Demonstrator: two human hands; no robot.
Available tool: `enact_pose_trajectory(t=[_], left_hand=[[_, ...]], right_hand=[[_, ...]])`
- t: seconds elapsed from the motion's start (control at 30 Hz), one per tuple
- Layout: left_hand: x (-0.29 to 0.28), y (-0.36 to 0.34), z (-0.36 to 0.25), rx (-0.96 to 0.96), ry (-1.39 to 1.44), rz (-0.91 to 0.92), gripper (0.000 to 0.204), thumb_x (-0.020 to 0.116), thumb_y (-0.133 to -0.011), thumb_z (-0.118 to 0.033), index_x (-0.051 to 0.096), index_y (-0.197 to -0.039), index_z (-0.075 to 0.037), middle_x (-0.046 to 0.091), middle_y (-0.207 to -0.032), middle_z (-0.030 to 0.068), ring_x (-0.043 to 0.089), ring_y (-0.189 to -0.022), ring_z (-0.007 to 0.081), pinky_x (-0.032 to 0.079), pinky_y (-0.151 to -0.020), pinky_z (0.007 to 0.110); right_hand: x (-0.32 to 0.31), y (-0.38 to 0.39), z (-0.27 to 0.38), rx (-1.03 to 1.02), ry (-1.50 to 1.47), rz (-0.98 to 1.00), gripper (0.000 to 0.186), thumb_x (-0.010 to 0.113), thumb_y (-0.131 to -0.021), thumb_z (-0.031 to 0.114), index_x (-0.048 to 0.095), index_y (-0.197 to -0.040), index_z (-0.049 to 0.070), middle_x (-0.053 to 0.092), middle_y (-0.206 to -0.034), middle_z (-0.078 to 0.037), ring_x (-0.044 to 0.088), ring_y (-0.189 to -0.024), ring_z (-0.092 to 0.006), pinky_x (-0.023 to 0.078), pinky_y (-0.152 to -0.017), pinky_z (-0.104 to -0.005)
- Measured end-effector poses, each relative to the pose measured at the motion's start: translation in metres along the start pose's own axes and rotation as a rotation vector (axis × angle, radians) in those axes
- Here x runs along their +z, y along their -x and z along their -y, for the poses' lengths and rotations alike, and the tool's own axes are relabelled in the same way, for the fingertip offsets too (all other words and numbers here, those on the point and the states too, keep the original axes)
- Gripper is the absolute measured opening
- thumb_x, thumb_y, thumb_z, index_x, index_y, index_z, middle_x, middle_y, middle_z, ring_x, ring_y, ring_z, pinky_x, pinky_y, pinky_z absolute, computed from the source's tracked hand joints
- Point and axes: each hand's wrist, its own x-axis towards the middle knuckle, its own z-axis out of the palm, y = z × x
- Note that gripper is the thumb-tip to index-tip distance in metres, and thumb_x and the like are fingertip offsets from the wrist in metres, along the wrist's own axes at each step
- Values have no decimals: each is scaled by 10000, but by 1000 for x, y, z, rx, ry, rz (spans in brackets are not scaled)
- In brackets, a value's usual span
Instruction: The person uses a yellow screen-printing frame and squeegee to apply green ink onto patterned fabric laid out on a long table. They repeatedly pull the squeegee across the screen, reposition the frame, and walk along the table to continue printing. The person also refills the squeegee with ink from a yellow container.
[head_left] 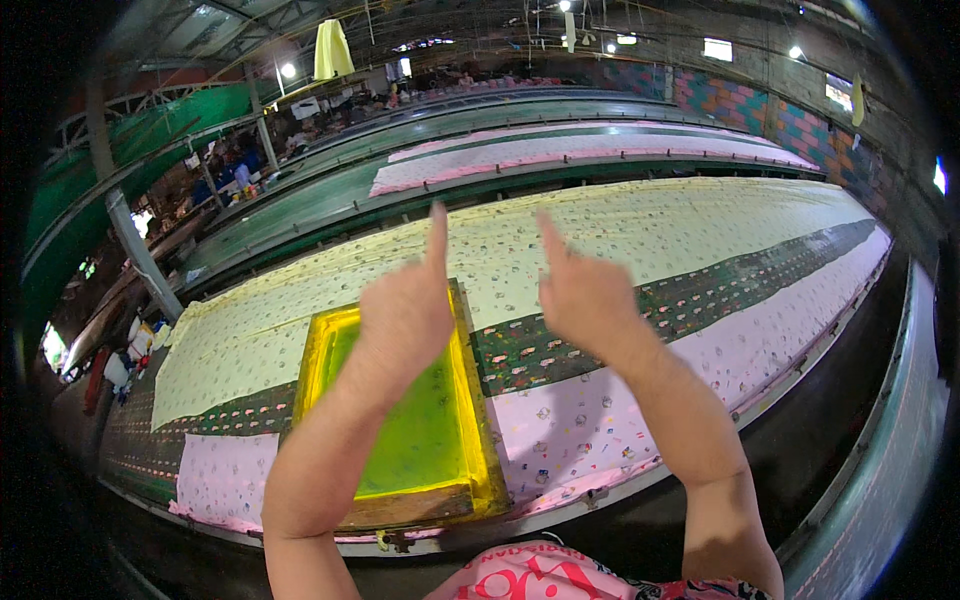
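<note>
My left hand is raised over a printing screen with a wooden frame, yellow edges and a green mesh. Its index finger points up and away, while the other fingers look curled. To the right, my right hand is held up in the same way, index finger stretched out, above the fabric. Neither hand shows anything held. Under the screen lies pink printed fabric, and farther back runs pale yellow printed fabric. A dark strip of table with small prints shows between them.
More long green tables stretch behind, one bearing pink fabric. At left stands a metal post near green sheeting. A yellow cloth hangs overhead. Another table edge is at the right.
</note>
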Motion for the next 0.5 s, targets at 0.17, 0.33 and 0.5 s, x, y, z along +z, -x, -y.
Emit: enact_pose_trajectory(t=[0.17, 0.33, 0.5], left_hand=[[-122, -52, 99, -108, -74, -809, 987, 647, -859, 43, 338, -1705, -361, 769, -1099, 180, 779, -962, 384, 655, -796, 509], [-131, -66, 85, 10, -153, -760, 1022, 681, -866, 13, 296, -1709, -419, 766, -1193, 199, 771, -1037, 390, 640, -834, 540], [-141, -55, 188, -296, -189, -664, 934, 607, -938, 0, 261, -1736, -340, 782, -1150, 169, 794, -907, 354, 642, -773, 505]], right_hand=[[-146, -92, 31, 24, 114, -583, 805, 628, -955, 197, 315, -1692, 115, 779, -827, -190, 771, -750, -409, 606, -701, -571], [-143, -123, 108, -229, 178, -334, 765, 625, -894, 157, 419, -1603, -44, 790, -884, -250, 799, -790, -396, 625, -698, -540], [-157, -129, 23, 293, 212, -519, 814, 558, -938, 137, 252, -1674, -28, 777, -925, -310, 794, -866, -450, 602, -865, -590]])
